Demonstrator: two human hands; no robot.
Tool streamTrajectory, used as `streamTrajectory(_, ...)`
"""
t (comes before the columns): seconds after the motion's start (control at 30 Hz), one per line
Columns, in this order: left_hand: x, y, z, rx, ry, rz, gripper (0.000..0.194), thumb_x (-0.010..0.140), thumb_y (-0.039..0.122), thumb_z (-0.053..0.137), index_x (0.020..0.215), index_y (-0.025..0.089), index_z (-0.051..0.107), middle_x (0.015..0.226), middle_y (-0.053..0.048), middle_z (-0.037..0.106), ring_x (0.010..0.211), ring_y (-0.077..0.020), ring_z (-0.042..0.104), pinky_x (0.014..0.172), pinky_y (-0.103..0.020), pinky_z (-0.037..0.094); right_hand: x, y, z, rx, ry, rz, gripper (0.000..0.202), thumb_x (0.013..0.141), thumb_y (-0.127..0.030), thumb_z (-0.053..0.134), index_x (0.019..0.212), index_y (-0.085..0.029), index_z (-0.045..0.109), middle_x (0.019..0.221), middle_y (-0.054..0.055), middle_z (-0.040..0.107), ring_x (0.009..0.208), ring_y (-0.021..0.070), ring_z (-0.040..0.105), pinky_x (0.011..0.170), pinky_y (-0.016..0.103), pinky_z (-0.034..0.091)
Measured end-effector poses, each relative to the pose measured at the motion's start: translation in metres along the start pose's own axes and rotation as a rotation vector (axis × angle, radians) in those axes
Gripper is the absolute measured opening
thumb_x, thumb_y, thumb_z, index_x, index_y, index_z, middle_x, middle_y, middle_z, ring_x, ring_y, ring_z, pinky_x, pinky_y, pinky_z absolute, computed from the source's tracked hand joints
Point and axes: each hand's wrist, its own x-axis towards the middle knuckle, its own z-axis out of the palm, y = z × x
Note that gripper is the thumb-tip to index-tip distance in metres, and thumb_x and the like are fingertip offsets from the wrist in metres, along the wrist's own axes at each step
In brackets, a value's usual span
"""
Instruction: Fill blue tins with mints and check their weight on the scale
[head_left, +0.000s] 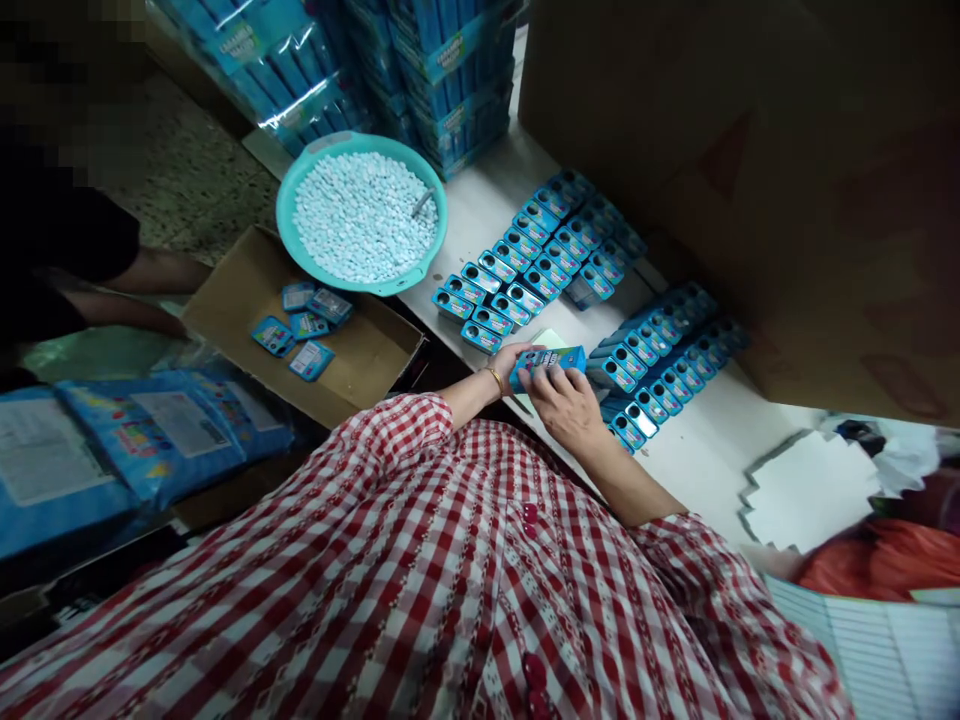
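Observation:
Close in front of my body, my left hand (508,364) grips one end of a small blue printed candy box (564,356). Over its near side curl the fingers of my right hand (566,405), so both hands hold it. Just beyond are rows of small blue tins (517,245), many with a dark round spot on top. More tins (660,370) stand in rows to the right of my hands. Part of a pale card or paper (550,338) shows beneath the held box.
A turquoise bowl (285,215) of white pellets (360,215) with a scoop handle stands at upper left. Below it, a cardboard box (360,375) contains several blue packs (309,325). Wrapped blue stacks (450,80) rise behind; a large carton (750,200) borders the right. Another person's arms (142,290) show left.

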Motion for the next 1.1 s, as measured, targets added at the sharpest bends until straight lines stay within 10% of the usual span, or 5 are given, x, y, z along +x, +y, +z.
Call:
streamTrajectory(0.37,0.007,-0.008,0.0,-0.015,-0.083,-0.041,0.028,0.089,0.02,0.037,0.075,0.011,0.06,0.062,-0.007,0.062,0.056,-0.0138,0.058,0.062,-0.025,0.044,-0.011,-0.001,0.001,0.002,-0.019,0.076,0.044,0.091,-0.013,0.035,0.131,-0.022,0.048,0.113,0.009,0.059,0.107,0.024,0.042,0.087,0.038,0.029)
streamTrajectory(0.6,0.01,-0.008,-0.001,-0.072,-0.021,-0.009,0.025,0.087,0.018,0.042,0.076,0.01,0.062,0.061,-0.007,0.063,0.056,-0.0145,0.06,0.061,-0.027,0.048,-0.033,0.015,0.012,0.157,0.113,0.41,0.04,0.089,-0.02,0.042,0.129,-0.024,0.048,0.116,0.009,0.058,0.106,0.0258,0.044,0.091,0.041,0.028)
streamTrajectory(0.87,-0.002,0.003,-0.012,-0.075,0.006,0.019,0.022,0.086,0.015,0.042,0.088,0.007,0.062,0.069,-0.01,0.067,0.068,-0.0174,0.066,0.069,-0.03,0.052,-0.051,0.031,0.101,0.942,0.546,0.891,0.036,0.077,-0.036,0.053,0.109,-0.02,0.047,0.098,0.005,0.055,0.09,0.0196,0.054,0.081,0.035,0.045)
streamTrajectory(1.1,-0.039,0.009,-0.045,-0.027,0.084,0.04,0.025,0.088,0.018,0.04,0.089,0.007,0.063,0.077,-0.013,0.069,0.074,-0.0186,0.068,0.071,-0.03,0.054,-0.034,0.023,0.151,1.345,0.676,1.036,0.045,0.063,-0.041,0.068,0.097,-0.022,0.044,0.089,-0.001,0.054,0.083,0.0154,0.056,0.083,0.035,0.048)
